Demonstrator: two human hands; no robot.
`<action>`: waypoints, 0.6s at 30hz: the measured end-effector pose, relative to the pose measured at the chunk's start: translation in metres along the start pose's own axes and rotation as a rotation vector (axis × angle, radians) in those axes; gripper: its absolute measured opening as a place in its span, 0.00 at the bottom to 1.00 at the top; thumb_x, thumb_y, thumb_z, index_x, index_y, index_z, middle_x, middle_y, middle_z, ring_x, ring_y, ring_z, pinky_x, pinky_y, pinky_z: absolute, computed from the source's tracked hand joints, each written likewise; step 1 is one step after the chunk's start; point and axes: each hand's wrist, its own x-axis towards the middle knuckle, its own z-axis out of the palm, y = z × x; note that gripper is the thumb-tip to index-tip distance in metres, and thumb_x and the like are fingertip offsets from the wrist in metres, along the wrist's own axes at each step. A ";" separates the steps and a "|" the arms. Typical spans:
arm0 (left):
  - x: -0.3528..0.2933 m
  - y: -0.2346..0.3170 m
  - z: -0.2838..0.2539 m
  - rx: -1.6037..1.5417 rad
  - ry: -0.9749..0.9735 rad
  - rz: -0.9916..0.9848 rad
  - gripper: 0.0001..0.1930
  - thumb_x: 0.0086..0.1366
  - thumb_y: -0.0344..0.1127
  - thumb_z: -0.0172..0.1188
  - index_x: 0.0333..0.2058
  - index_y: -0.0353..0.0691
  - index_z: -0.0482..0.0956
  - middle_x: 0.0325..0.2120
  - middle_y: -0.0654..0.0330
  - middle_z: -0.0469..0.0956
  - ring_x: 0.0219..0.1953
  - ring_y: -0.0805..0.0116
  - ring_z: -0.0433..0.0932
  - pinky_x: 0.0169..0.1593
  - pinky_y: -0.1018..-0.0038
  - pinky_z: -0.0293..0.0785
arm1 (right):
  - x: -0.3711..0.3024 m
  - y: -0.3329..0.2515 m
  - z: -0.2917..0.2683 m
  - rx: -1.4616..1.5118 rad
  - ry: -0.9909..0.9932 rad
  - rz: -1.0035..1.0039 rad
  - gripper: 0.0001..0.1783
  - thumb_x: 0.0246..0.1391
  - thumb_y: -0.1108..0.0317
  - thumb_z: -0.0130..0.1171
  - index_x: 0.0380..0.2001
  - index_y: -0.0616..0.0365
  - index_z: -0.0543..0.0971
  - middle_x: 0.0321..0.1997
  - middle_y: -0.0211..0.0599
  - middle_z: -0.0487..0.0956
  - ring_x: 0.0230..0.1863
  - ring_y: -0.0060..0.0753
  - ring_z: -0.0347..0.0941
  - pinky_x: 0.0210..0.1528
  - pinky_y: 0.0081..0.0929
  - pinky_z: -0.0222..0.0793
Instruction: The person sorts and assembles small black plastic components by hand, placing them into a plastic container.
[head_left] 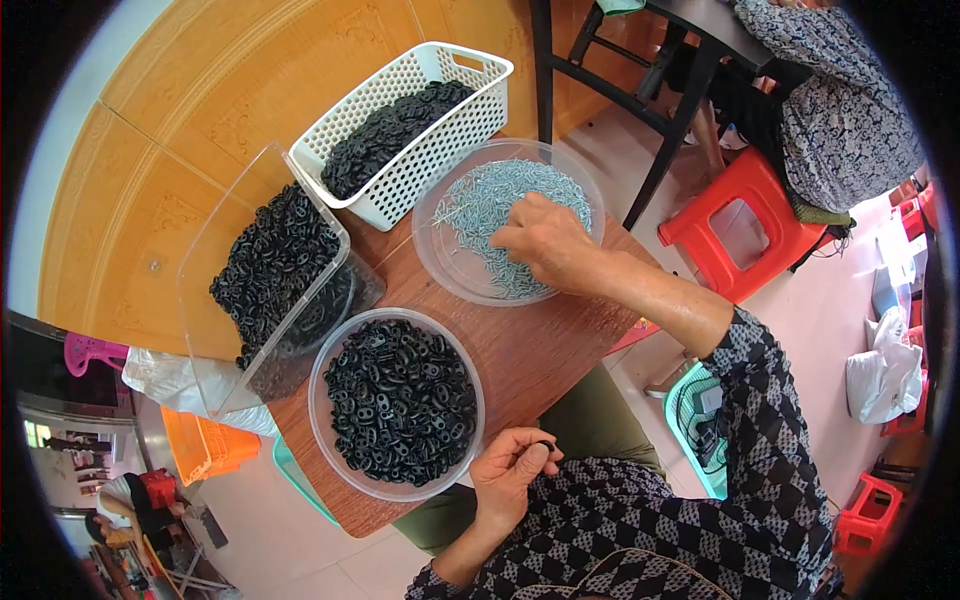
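My left hand [512, 470] is closed just above my lap, beside the near round tub. Between its thumb and fingers shows the edge of a small black plastic piece [548, 446]. Oval black plastic pieces with two holes [400, 400] fill that clear tub [318, 420]. My right hand [548, 240] reaches into a wide clear bowl [432, 262] of small silvery screws [515, 180]. Its fingers are bent and pinched together over the screws; whatever they hold is hidden.
A clear rectangular box [215, 395] and a white perforated basket [410, 205], both with black pieces, stand at the left and far side of the wooden table [525, 355]. Red stool [740, 225], seated person [850, 130] and green basket [690, 420] are on the right.
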 end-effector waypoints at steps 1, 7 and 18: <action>0.000 0.001 0.000 -0.003 -0.008 -0.018 0.10 0.62 0.30 0.60 0.37 0.27 0.75 0.29 0.51 0.79 0.28 0.69 0.78 0.32 0.76 0.77 | 0.008 -0.002 0.004 0.000 -0.001 0.000 0.11 0.36 0.78 0.57 0.28 0.56 0.78 0.28 0.38 0.71 0.35 0.43 0.67 0.35 0.38 0.66; -0.003 0.010 -0.004 0.034 -0.042 -0.027 0.10 0.66 0.31 0.56 0.40 0.29 0.75 0.31 0.56 0.78 0.29 0.74 0.75 0.36 0.80 0.74 | 0.061 -0.010 0.046 -0.144 -0.114 -0.113 0.06 0.36 0.74 0.58 0.23 0.59 0.79 0.27 0.43 0.73 0.35 0.45 0.69 0.34 0.39 0.68; -0.005 0.001 -0.013 0.026 -0.013 -0.039 0.10 0.63 0.30 0.59 0.38 0.27 0.75 0.30 0.52 0.79 0.28 0.70 0.78 0.33 0.76 0.76 | 0.051 -0.001 0.052 -0.097 -0.230 -0.190 0.07 0.33 0.78 0.57 0.22 0.66 0.75 0.23 0.46 0.73 0.31 0.48 0.69 0.35 0.41 0.67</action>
